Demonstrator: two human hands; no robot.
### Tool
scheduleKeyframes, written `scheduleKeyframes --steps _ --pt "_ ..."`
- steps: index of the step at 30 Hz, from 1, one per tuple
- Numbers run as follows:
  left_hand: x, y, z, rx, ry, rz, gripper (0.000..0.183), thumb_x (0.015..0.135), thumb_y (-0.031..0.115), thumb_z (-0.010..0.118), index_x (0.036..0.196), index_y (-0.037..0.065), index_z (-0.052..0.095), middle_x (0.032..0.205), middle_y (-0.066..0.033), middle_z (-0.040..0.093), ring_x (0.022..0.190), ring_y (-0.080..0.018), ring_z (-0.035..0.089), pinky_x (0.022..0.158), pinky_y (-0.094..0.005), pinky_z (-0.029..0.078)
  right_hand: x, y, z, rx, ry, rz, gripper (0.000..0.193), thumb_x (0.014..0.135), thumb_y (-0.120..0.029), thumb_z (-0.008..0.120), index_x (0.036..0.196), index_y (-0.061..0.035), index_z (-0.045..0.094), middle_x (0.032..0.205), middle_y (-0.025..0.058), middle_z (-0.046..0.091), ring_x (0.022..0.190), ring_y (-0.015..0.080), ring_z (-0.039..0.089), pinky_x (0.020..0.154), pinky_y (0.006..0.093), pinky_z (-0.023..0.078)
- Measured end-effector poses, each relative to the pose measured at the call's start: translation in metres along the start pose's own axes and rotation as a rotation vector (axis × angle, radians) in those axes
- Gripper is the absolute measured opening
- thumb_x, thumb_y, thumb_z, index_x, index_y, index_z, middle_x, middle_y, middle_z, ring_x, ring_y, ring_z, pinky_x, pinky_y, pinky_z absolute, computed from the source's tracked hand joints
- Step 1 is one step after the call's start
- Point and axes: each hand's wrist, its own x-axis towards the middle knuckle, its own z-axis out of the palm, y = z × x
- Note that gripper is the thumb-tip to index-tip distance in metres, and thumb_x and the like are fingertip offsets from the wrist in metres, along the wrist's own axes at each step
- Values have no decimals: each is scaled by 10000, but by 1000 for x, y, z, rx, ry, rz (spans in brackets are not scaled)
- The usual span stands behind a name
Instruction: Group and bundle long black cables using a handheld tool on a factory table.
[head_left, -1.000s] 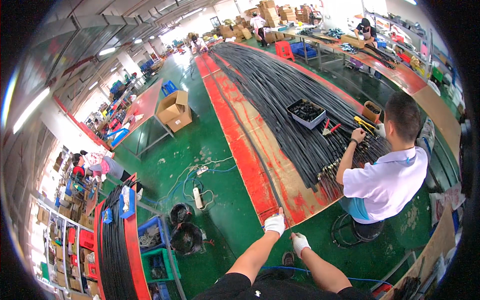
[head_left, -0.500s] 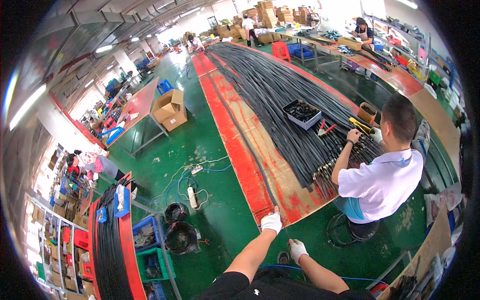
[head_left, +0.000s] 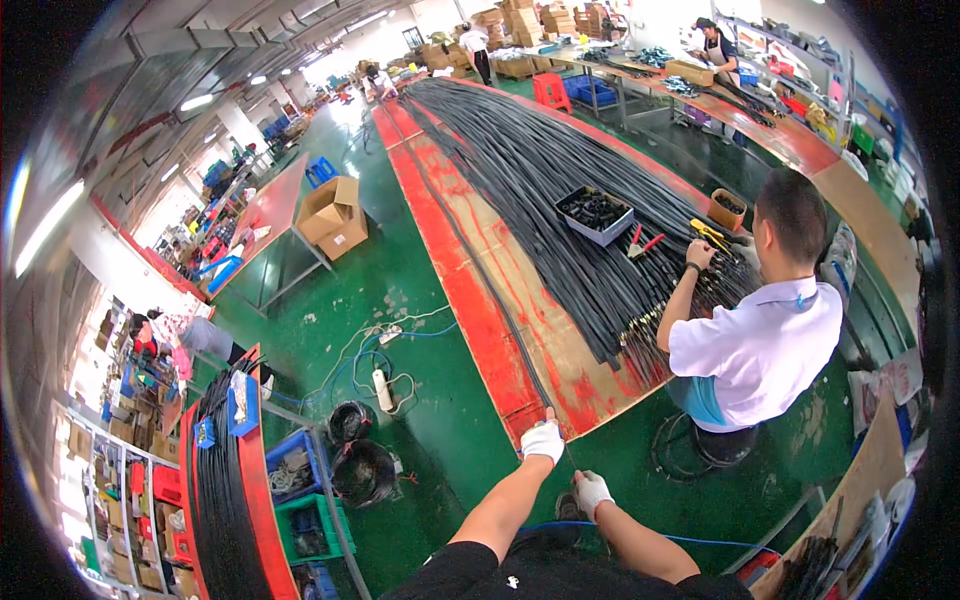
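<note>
While left hand (head_left: 543, 441) is pinching black cable (head_left: 523, 352), steadiness is counting

Cable is running along the red table (head_left: 470, 310); right hand (head_left: 592, 491) is hovering nearby, grip can't tell. Steady left hold is probably preventing slipping.

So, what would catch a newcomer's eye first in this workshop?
First, the great fan of black cables along the long red-and-tan table ahead. Then the co-worker in a white shirt, seated at its near right corner. At its near edge, the gloved left hand holds a dark cord, the gloved right hand close by.
</note>
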Motion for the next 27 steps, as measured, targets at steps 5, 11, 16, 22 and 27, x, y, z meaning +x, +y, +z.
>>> scheduleKeyframes --steps 5,11,16,22,27 --pt "-3 11 -6 23 -17 -18 630 988 207 512 1593 59 415 1169 -213 721 1027 -381 737 875 -498 585 -6 -8 -10 -72 41 -25 340 1092 -358 563 992 -60 692 739 43 592 614 153 516 547 347 413" --pt "-10 12 -9 23 13 -30 664 972 208 530 1605 58 396 1181 -215 719 1020 -386 740 869 -506 586 -14 -15 -8 -92 45 -69 344 1092 -368 561 995 -64 692 715 37 580 570 153 502 506 349 395" --pt "-8 10 -8 -7 -27 -57 742 941 285 589 1621 74 378 1187 -223 715 1021 -393 738 868 -507 589 -8 -13 -8 74 -29 73 335 1091 -366 571 976 -75 691 728 37 594 576 156 538 514 329 422" --pt "-9 8 -10 -24 -56 -68 763 930 261 591 1629 62 360 1186 -226 711 1034 -389 734 883 -495 584 -14 -33 -11 131 -119 156 339 1078 -371 603 974 -70 719 764 29 618 600 159 548 540 346 456" --pt "-6 1 -3 -37 -51 -54 799 915 280 623 1634 62 351 1179 -223 714 1011 -389 739 878 -498 586 4 -41 -3 79 -113 165 343 1072 -361 614 1076 -42 737 922 56 678 801 164 580 725 362 482"
